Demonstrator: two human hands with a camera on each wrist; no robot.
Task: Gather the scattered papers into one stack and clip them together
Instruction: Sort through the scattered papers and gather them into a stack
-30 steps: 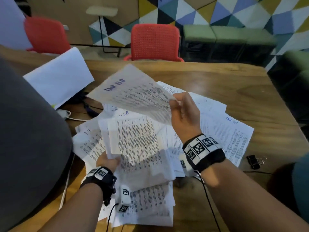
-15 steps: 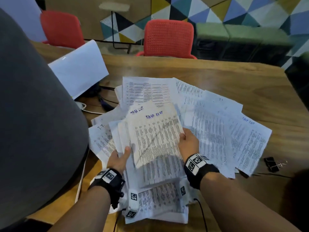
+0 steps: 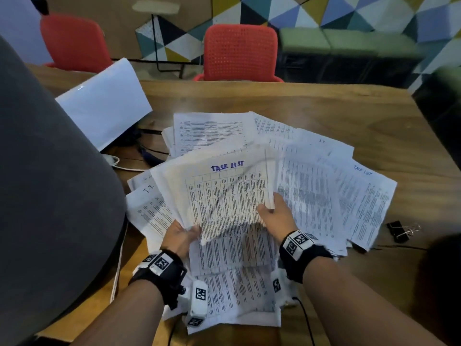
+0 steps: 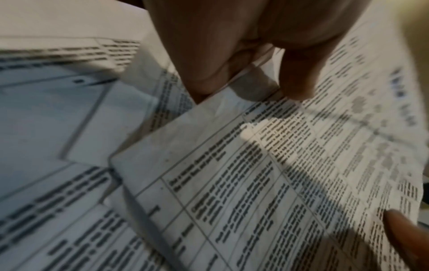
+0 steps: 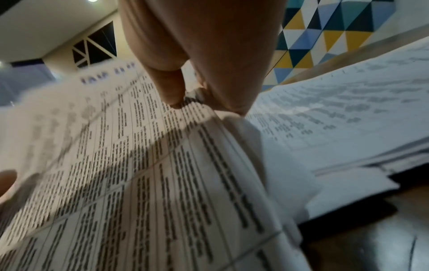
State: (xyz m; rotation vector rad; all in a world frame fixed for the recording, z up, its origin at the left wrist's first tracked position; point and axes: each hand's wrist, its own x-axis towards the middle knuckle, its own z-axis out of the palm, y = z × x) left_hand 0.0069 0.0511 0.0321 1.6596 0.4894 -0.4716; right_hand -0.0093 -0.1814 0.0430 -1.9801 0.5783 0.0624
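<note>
Many printed sheets (image 3: 311,196) lie fanned over the wooden table (image 3: 324,116). On top, a small bundle of sheets headed "TASK LIST" (image 3: 224,196) is raised between both hands. My left hand (image 3: 180,236) grips its lower left edge, thumb on top (image 4: 294,77). My right hand (image 3: 274,216) pinches its right edge, thumb on the printed face (image 5: 171,88). A black binder clip (image 3: 399,231) lies on the table to the right of the papers, away from both hands.
A blank white sheet (image 3: 102,103) leans up at the back left over cables (image 3: 149,156). A large dark grey shape (image 3: 50,196) fills the left. Two red chairs (image 3: 239,51) stand behind the table. Another black cable (image 3: 306,318) runs off the near edge.
The sheet my right hand held high a second ago has come down onto the bundle at my left hand. Both hands now hold the bundle, tilted up from the pile.
</note>
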